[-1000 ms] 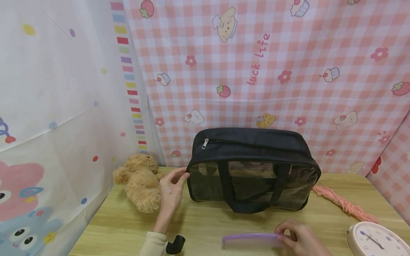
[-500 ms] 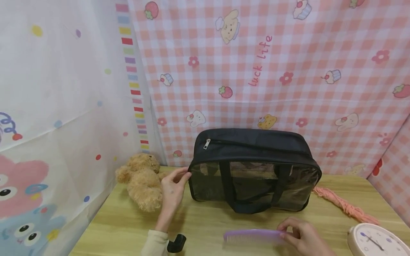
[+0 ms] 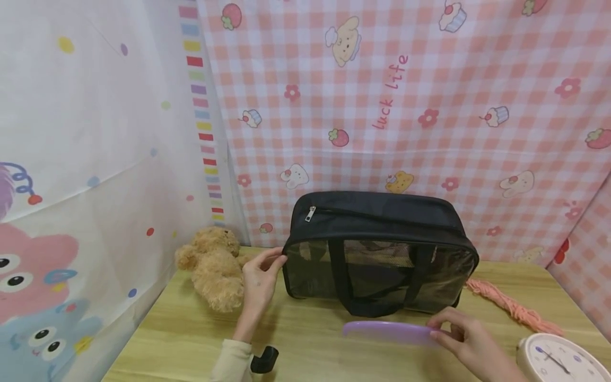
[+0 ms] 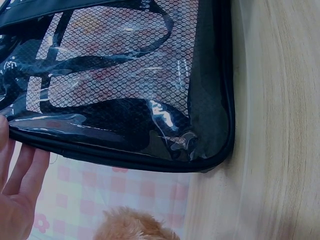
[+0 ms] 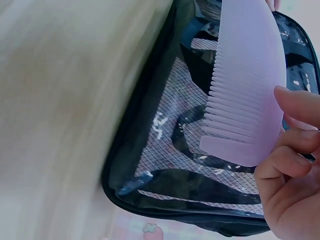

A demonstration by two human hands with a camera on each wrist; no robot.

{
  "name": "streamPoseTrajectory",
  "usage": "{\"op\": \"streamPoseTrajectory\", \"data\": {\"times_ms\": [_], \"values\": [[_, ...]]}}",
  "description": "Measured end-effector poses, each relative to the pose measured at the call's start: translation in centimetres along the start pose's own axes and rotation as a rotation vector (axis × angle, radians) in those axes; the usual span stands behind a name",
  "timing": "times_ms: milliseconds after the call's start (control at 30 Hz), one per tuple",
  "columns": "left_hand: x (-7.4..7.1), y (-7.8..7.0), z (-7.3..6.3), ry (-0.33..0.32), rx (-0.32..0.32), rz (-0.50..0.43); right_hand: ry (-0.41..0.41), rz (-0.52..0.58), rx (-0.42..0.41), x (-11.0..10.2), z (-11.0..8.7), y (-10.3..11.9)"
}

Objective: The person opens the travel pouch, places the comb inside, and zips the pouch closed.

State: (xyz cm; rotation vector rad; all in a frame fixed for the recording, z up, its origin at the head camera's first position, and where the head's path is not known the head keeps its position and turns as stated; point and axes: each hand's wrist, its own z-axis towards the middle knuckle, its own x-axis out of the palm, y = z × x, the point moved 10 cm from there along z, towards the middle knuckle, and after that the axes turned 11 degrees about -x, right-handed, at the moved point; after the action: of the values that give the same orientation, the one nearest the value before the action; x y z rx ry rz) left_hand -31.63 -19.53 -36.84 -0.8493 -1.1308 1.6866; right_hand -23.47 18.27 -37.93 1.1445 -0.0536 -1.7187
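A black bag (image 3: pixel 377 212) with clear front panels, mesh and dark straps stands upright at the back of the table. My left hand (image 3: pixel 260 278) pinches its left side edge; in the left wrist view the thumb lies on the front and the fingers (image 4: pixel 31 172) are behind the rim. In front of the bag, a purple comb (image 3: pixel 389 331) is held off the table, teeth downward. My right hand (image 3: pixel 470 342) pinches its right end between thumb and fingers. A silver zipper pull (image 3: pixel 311 214) sits at the left of the bag's top.
A tan plush toy (image 3: pixel 217 270) lies left of the bag, close behind my left forearm. Near my left sleeve is a small black object (image 3: pixel 264 359). Coral yarn (image 3: pixel 513 306) and a white clock (image 3: pixel 563 358) are on the right.
My right hand has raised the comb and moved it slightly right, closer to the bag. The left hand stays at the bag's edge. The head view has shifted a little.
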Motion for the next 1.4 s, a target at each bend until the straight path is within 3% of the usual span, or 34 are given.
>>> {"op": "streamPoseTrajectory", "data": {"times_ms": [367, 600, 733, 900, 1400], "values": [[1.4, 0.0, -0.2, 0.021, -0.007, -0.012, -0.081, -0.100, -0.020, -4.2, 1.2, 1.9], [1.6, -3.3, -1.4, 0.022, 0.033, -0.010, -0.114, -0.206, -0.030, -7.1, 2.3, 3.1], [1.8, -3.7, -1.4, 0.027, 0.029, -0.022, -0.147, -0.210, -0.137, -8.1, 3.0, 4.4], [2.0, -3.5, -1.3, 0.027, 0.021, -0.030, -0.160, -0.254, -0.254, -9.4, 3.8, 6.0], [0.3, -2.3, -0.9, -0.004, 0.000, 0.002, -0.220, -0.399, -0.306, -14.3, 8.4, 9.6]]}}
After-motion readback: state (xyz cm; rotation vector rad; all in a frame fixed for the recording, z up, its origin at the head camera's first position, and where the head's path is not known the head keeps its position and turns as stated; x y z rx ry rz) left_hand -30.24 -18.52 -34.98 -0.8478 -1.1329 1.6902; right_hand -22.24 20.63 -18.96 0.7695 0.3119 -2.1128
